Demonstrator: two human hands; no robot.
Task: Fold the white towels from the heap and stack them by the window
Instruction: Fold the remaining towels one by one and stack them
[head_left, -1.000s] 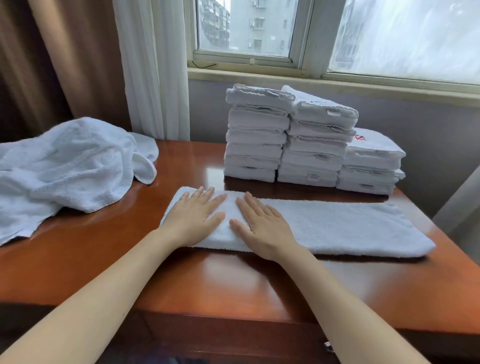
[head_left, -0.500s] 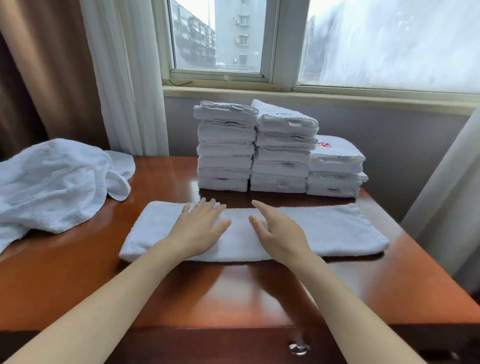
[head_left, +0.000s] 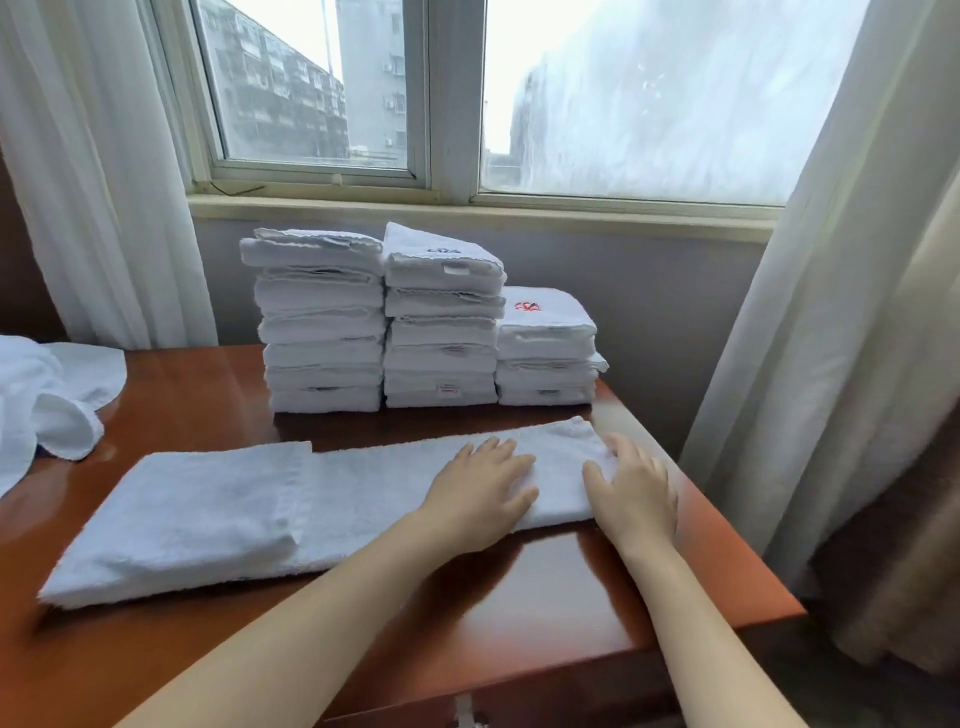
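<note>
One long white towel (head_left: 322, 499), folded into a strip with its left part doubled over, lies across the tabletop (head_left: 519, 597) just in front of three stacks of folded towels (head_left: 441, 332) under the window (head_left: 311, 88). The right stack is the lowest, about three towels high; the layers of the two taller stacks are hard to count. The left hand (head_left: 480, 493) lies flat on the strip, fingers straight and slightly spread. The right hand (head_left: 631, 493) rests on its right end, fingers nearly straight and close together. One loose heap (head_left: 41, 405) lies at the left edge.
</note>
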